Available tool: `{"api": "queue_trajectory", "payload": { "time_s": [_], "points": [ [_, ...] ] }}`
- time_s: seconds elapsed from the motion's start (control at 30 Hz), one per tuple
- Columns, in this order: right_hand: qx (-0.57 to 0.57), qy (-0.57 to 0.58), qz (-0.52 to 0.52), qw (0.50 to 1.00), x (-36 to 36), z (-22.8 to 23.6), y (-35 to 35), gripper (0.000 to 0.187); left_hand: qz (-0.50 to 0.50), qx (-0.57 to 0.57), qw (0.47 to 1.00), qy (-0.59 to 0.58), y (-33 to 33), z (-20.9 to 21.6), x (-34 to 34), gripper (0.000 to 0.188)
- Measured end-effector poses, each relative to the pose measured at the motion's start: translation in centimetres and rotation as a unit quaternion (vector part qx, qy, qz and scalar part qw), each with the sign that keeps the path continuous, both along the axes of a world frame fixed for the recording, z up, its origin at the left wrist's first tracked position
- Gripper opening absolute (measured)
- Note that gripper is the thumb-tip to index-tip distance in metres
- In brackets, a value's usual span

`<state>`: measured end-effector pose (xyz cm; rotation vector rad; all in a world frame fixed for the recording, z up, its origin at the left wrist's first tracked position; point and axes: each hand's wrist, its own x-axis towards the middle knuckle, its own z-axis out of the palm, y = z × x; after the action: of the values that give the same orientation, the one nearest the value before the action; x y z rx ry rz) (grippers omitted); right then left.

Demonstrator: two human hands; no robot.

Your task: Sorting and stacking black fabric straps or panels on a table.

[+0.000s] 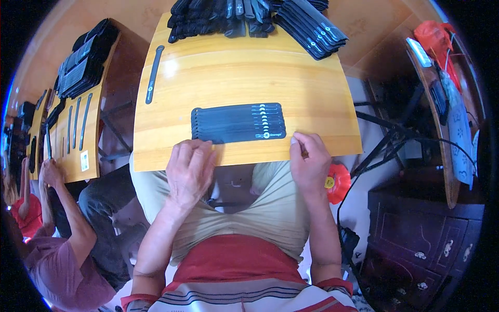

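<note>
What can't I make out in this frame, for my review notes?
Head view:
- far strap pile: cut off by the top edge
- palms of the left hand and right hand: hidden by their backs
- near strap stack: overlap hides most of each strap
- co-worker's hand: too small to read its grip

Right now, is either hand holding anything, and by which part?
I can't tell: left hand is at the near left corner of the black straps, right hand by their near right corner.

Red striped shirt — beige trousers
</note>
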<state>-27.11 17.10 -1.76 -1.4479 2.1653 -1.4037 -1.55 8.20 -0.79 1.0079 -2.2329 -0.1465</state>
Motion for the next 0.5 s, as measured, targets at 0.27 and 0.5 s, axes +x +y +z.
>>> {"api": "queue_trajectory", "payload": {
  "time_s": [0.27,0.5],
  "points": [
    [-0.02,0.325,0.151,0.933,5.9,0.2,-1.4,0.035,-0.065,0.017,0.985,-0.159,-0.3,-0.6,-1.2,0.058],
    [0.099,0.318,0.158,0.929,5.7,-0.8,-0.9,0.054,-0.084,0.049,0.975,-0.199,-0.6,-0.6,-0.8,0.064]
  ]
}}
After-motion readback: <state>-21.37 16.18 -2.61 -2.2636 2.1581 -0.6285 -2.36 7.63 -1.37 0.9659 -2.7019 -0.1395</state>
